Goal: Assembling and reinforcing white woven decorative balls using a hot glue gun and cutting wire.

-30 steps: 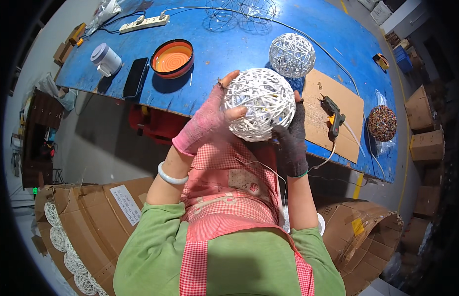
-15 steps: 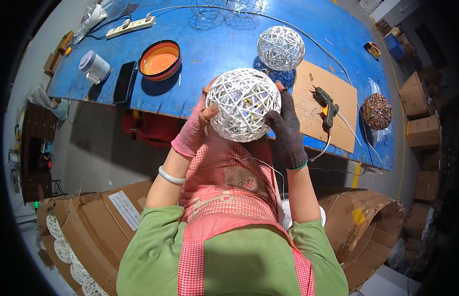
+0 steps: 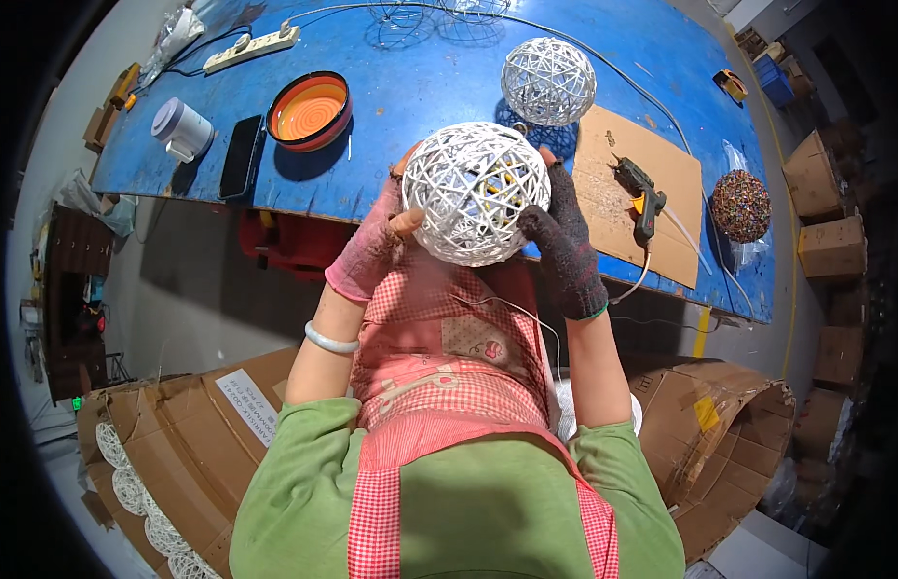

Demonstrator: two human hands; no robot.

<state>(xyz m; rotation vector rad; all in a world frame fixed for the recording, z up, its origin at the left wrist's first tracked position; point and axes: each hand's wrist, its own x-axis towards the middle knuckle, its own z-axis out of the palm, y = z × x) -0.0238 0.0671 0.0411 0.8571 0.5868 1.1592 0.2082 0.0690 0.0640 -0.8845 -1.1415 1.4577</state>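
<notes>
White lattice ball (image 3: 475,193) had rolled over since second earlier, bringing looser weave into view. Left hand (image 3: 375,232) and right hand (image 3: 567,241), fingers clamped around its sides, held it at near edge of blue table (image 3: 420,87). Counted: two white lattice balls, including second lattice ball (image 3: 548,82); one speckled ball (image 3: 741,206); one glue gun (image 3: 639,198).

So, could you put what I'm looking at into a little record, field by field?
Left hand: pink glove
Right hand: dark glove
Held: white woven ball, cupped between both hands
Right of ball: glue gun on cardboard sheet
Beyond ball: second white ball on blue table
Table's left: orange bowl, black phone, lidded cup
Table's right: multicoloured ball
</notes>
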